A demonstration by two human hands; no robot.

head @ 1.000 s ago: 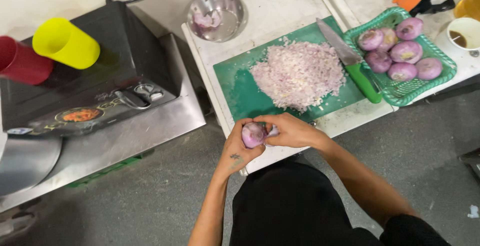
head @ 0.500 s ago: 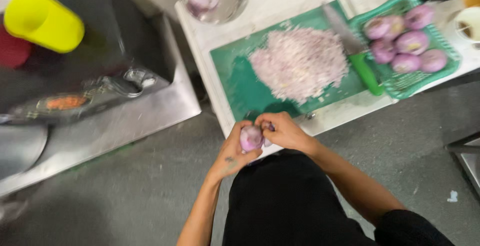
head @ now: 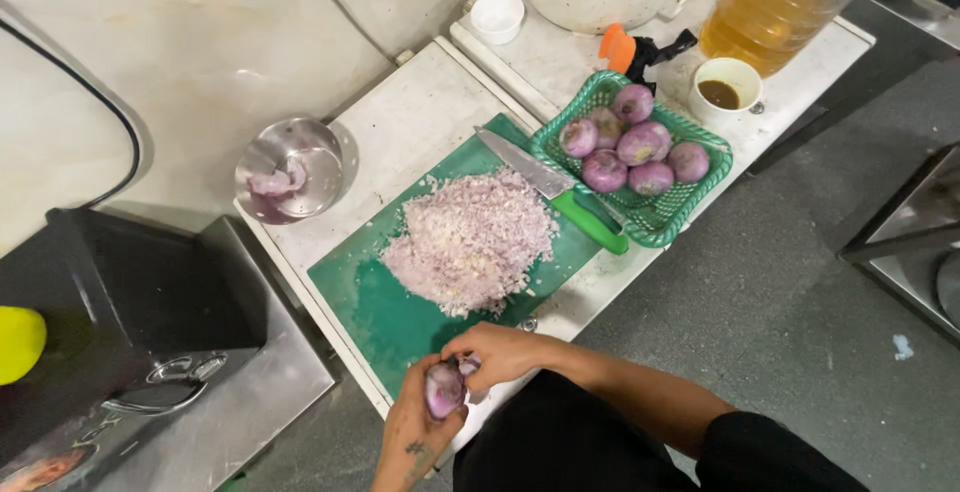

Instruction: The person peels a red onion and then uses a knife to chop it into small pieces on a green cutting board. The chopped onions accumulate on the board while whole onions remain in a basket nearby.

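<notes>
Head view, read from left to right. Far left: a yellow cup (head: 18, 344) at the frame edge, beside a dark appliance (head: 130, 302) on a steel counter (head: 250, 407). Next, a steel bowl (head: 290, 169) holding purple onion scraps, standing on the white table (head: 400, 122) just off the corner of the green cutting board (head: 375, 307). On the board, a heap of chopped onion (head: 472, 240) — and a knife (head: 550, 190) with a green handle lying slantwise at the board's right end, blade toward the wall. Just beside the knife, a green basket (head: 690, 197) with six whole peeled onions (head: 640, 140). Further right, a small cup of dark liquid (head: 727, 90) and a big bottle of amber oil (head: 770, 12).

Below the board's near edge, off the table and close to the body: left hand (head: 415, 442) closed around a purple onion (head: 445, 390), cradling it from below. Right hand (head: 500, 352) closed over the onion's upper end, fingertips pinching at it — apparently on the skin, though too small to tell. Onion's long axis roughly upright in view, lying between both hands; left hand bears it, right works its top. Knife well apart, up and to the right, nearer the right hand.
</notes>
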